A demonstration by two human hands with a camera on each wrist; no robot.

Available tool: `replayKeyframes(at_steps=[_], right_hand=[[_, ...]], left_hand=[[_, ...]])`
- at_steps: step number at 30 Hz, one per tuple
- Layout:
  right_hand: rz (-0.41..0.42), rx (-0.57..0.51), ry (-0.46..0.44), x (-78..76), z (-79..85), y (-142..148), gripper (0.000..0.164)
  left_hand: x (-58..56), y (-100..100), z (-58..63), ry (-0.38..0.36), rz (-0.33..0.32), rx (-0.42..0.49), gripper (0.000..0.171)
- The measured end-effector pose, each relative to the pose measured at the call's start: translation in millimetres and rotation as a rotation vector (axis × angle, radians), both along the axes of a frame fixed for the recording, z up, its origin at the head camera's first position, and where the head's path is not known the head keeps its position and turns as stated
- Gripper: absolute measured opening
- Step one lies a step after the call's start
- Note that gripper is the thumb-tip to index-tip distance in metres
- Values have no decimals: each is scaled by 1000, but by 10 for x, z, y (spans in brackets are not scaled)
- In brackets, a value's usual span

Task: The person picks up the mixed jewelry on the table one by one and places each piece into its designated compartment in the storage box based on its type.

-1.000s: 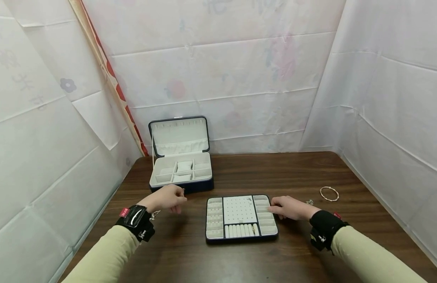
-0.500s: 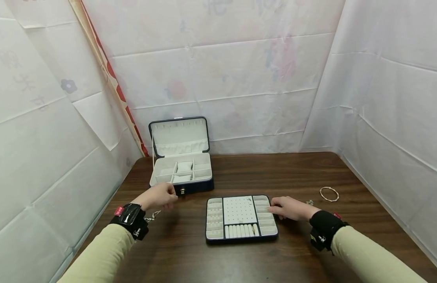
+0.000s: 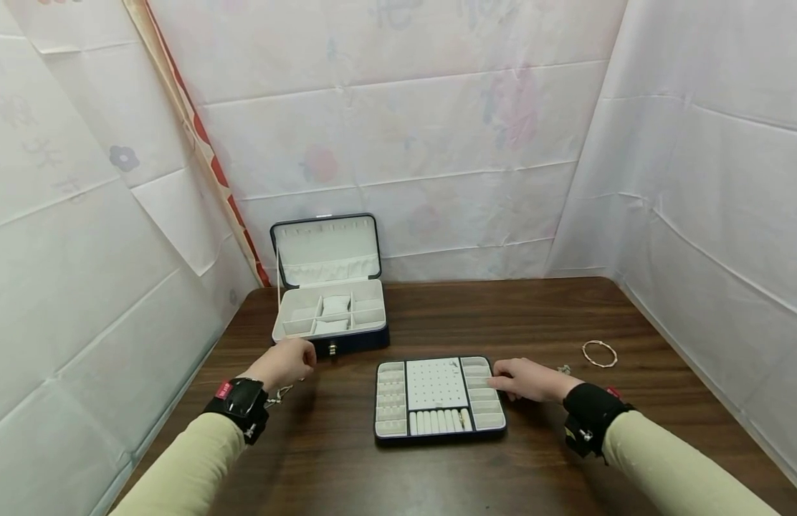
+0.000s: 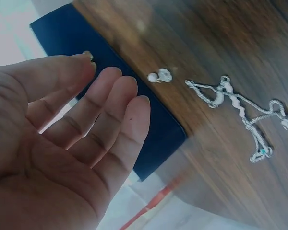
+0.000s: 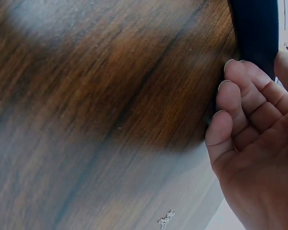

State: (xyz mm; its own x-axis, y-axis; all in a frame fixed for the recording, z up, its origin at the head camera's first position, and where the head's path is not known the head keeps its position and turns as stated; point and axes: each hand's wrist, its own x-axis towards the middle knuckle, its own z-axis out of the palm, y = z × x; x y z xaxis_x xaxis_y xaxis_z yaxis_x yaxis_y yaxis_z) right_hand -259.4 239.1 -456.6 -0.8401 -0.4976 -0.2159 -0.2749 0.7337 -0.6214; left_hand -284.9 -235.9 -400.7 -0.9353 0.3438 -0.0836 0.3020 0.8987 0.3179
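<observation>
My left hand (image 3: 284, 364) is just in front of the open jewelry box (image 3: 356, 340), fingers loosely bent. In the left wrist view its thumb and index tips lie close together, with the box's gold clasp (image 4: 88, 55) showing behind them. Small earrings (image 4: 159, 75) lie on the table beside the box, near the fingers, and a tangled silver necklace (image 4: 245, 115) lies further off. My right hand (image 3: 529, 379) grips the right edge of a flat jewelry tray (image 3: 392, 400), thumb on top and fingers against its dark side (image 5: 257, 33).
The tray has compartments, a panel of small holes and ring rolls (image 3: 437, 421), with a gold ring (image 3: 464, 420) among them. Right of it lie a bangle (image 3: 600, 353) and a small silver piece (image 3: 564, 370). White sheeting (image 3: 437, 179) encloses the wooden table (image 3: 476, 308).
My left hand has moved left from in front of the box's clasp, uncovering it, then slightly nearer. My right hand stays on the tray's edge.
</observation>
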Motion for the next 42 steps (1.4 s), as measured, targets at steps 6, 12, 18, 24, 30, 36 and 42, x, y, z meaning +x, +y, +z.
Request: replayKeyframes(at_steps=[6, 12, 18, 24, 30, 36, 42], right_hand=[[-9, 26, 1, -7, 16, -26, 29], [0, 33, 2, -5, 41, -52, 30], [1, 42, -2, 4, 61, -64, 30], [5, 62, -15, -23, 65, -71, 29], [-21, 91, -35, -40, 76, -90, 28], [-10, 100, -30, -37, 79, -101, 29], [-12, 91, -34, -26, 89, -106, 29]], left_hand=[[0, -26, -70, 27, 44, -79, 14], [13, -57, -108, 41, 89, -126, 7], [-52, -116, -210, 57, 104, -139, 6], [-64, -110, -277, 68, 112, -155, 12], [-39, -81, -322, 100, 97, -174, 18], [-32, -66, -357, 100, 68, -180, 13], [-31, -63, -410, 109, 43, -192, 9]])
